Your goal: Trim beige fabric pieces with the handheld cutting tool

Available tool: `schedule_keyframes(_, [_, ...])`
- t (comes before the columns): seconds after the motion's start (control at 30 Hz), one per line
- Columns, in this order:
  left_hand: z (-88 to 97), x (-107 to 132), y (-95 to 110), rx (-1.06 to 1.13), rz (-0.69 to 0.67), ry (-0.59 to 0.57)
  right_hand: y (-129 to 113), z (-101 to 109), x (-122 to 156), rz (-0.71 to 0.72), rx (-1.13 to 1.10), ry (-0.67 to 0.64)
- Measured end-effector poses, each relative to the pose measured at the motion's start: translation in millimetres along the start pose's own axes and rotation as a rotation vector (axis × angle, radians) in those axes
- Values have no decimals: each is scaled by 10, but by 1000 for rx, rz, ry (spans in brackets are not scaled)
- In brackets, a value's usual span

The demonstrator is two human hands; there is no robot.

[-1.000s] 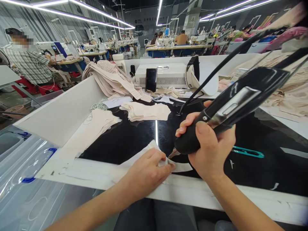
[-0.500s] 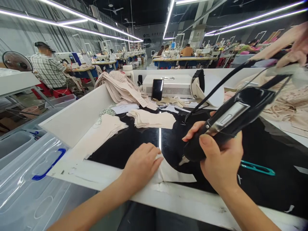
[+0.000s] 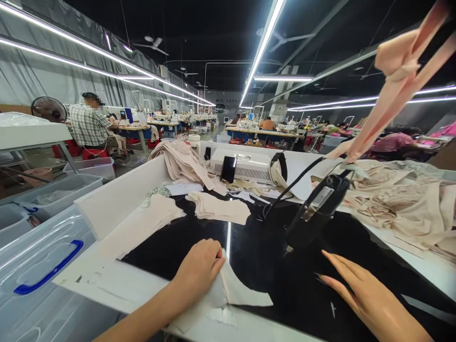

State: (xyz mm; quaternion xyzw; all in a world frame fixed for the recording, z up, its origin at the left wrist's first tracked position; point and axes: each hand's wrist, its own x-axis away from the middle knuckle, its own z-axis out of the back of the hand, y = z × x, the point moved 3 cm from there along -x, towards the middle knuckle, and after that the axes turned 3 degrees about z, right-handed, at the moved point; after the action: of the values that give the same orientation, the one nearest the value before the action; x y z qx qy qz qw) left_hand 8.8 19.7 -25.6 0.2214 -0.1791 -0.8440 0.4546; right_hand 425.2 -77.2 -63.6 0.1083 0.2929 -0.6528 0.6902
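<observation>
Cream cloth [image 3: 235, 289] lies at the near edge of the tabletop [image 3: 153, 251], left of the black tool [image 3: 311, 218] and closer to the wearer. Going big to small from there: a beige cloth heap [image 3: 399, 204] sits right of the black tool, and a knotted peach band [image 3: 379, 111] rises above it and looks like what it hangs from. Can't tell if its tip touches down. Left of it and further back is a cut stack [image 3: 221, 209]. Right grip [image 3: 366, 294] is on the near side of the tool, fingers stretched out and apart, holding nothing. Left grip [image 3: 199, 261] is left of the tool, clamped on the cloth's edge. To do this bit well, I'd keep that pinch firm but light, since thin stuff probably puckers if tugged, smooth the free part flat, and keep both hands clear of the tip.
</observation>
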Motion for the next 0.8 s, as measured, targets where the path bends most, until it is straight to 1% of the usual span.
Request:
schedule_keyframes(0.07, [40, 8, 24, 147, 64, -44, 257, -41, 119, 18, 67, 11])
schedule_keyframes(0.1, [53, 11, 38, 239, 96, -70, 326, -72, 165, 20, 75, 7])
schedule_keyframes(0.17, [54, 15, 57, 454, 161, -112, 354, -126, 222, 14, 57, 8])
schedule_keyframes(0.27, [-14, 30, 32, 789, 294, -163, 227, -133, 221, -18, 5, 20])
schedule_keyframes(0.37, [-106, 102, -26, 1003, 421, -222, 77, -47, 180, -47, -50, -3])
schedule_keyframes(0.43, [-133, 181, -43, 1105, 457, -248, 23, 29, 181, -86, -77, -51])
schedule_keyframes(0.53, [-110, 305, -5, 1230, 477, -279, -57, 132, 263, -205, -125, -107])
schedule_keyframes(0.6, [-66, 367, 64, 1262, 491, -299, -214, 182, 354, -292, -186, -115])
schedule_keyframes(0.63, [-39, 390, 109, 1264, 499, -307, -343, 201, 400, -326, -218, -108])
schedule_keyframes(0.7, [16, 419, 207, 1259, 519, -314, -685, 235, 475, -380, -245, -46])
schedule_keyframes(0.73, [43, 428, 256, 1256, 525, -312, -880, 245, 499, -402, -263, 9])
schedule_keyframes(0.77, [68, 434, 303, 1254, 525, -310, -1078, 237, 514, -411, -300, 48])
schedule_keyframes(0.8, [90, 440, 345, 1258, 523, -308, -1271, 208, 519, -410, -328, 60])
